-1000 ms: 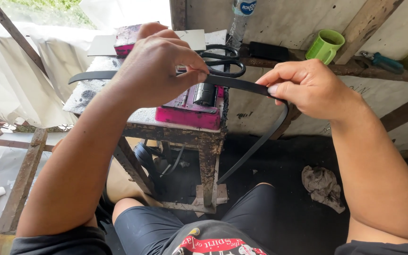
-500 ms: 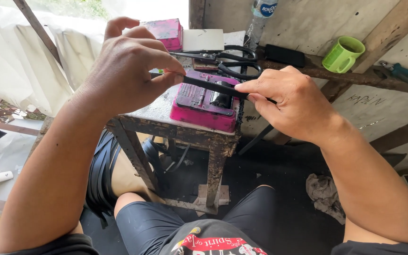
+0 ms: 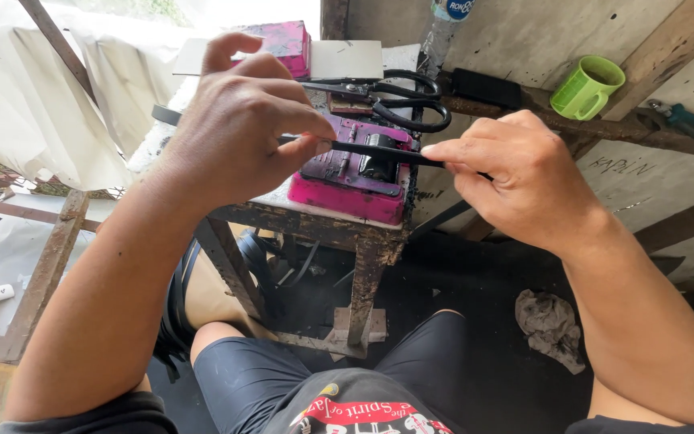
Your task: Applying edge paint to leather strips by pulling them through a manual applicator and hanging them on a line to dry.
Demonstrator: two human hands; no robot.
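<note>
I pinch one black strap [image 3: 379,151] in both my left hand [image 3: 242,128] and right hand [image 3: 516,177], above the pink machine [image 3: 347,181]; one pair of scissors [image 3: 399,96] and one green mug [image 3: 588,87] lie beyond.

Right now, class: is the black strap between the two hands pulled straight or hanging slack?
Straight. The black strap runs in a taut line from the left hand to the right hand, above the pink block.

black strap [image 3: 379,150], magenta machine [image 3: 347,173], green mug [image 3: 586,87], black scissors [image 3: 395,96]
</note>
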